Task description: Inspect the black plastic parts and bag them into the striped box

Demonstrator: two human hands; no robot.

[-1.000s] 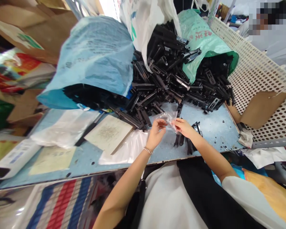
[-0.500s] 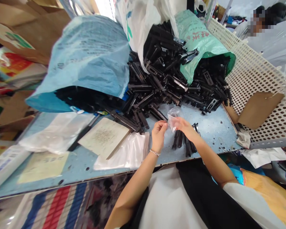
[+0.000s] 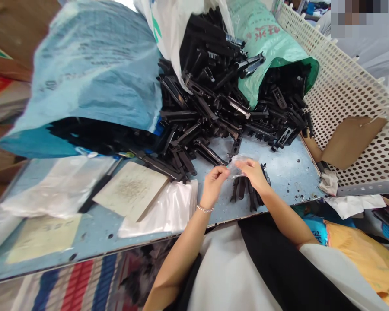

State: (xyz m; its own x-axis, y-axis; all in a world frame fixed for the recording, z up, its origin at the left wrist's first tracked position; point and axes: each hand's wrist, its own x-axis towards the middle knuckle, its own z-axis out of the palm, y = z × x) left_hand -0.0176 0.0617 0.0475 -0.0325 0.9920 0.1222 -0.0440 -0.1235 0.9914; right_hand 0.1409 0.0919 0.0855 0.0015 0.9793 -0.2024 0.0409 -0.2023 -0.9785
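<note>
The left hand (image 3: 214,183) and right hand (image 3: 255,173) are each closed in a fingertip grip on a clear bag (image 3: 236,165), held between them just above the surface (image 3: 288,172). Black parts (image 3: 242,193) lie under the right hand. A pile (image 3: 214,108) is heaped beyond.

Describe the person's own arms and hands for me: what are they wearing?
Both hands are bare, no gloves: left hand and right hand. A thin silvery bracelet circles the left wrist. The left arm is uncovered as far as it shows; a white short sleeve covers the right upper arm. No rings or watch show.
</note>
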